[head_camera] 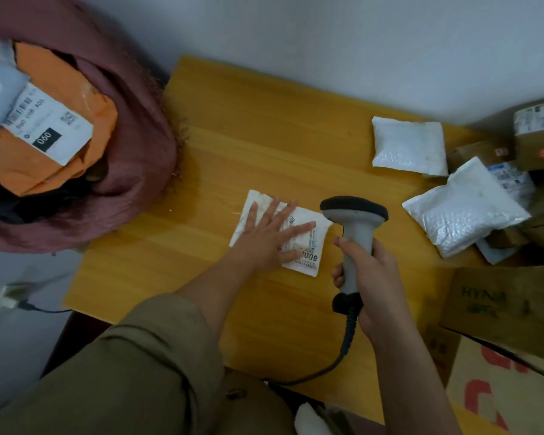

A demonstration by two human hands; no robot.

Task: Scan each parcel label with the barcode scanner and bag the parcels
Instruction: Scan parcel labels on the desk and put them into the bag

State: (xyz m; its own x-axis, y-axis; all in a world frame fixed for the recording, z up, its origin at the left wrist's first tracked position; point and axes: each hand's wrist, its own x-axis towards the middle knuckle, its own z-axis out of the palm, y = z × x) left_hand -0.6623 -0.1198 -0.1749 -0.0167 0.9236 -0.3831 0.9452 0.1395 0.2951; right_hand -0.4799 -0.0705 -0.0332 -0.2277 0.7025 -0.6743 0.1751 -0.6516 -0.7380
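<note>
The parcel (299, 243) is lying mid-desk; your left hand (266, 238) is pressing it flat, fingers covering the label. Your right hand (363, 271) is gripping the scanner (355, 227) at its 3 o'clock; the scan may be failing.

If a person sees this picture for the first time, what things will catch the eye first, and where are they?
In the middle of the wooden table, the left hand presses flat on a white parcel, while the right hand grips a grey barcode scanner just right of it. At the far left, a dark red sack lies open with an orange parcel inside, and more white parcels and boxes crowd the right edge.
</note>
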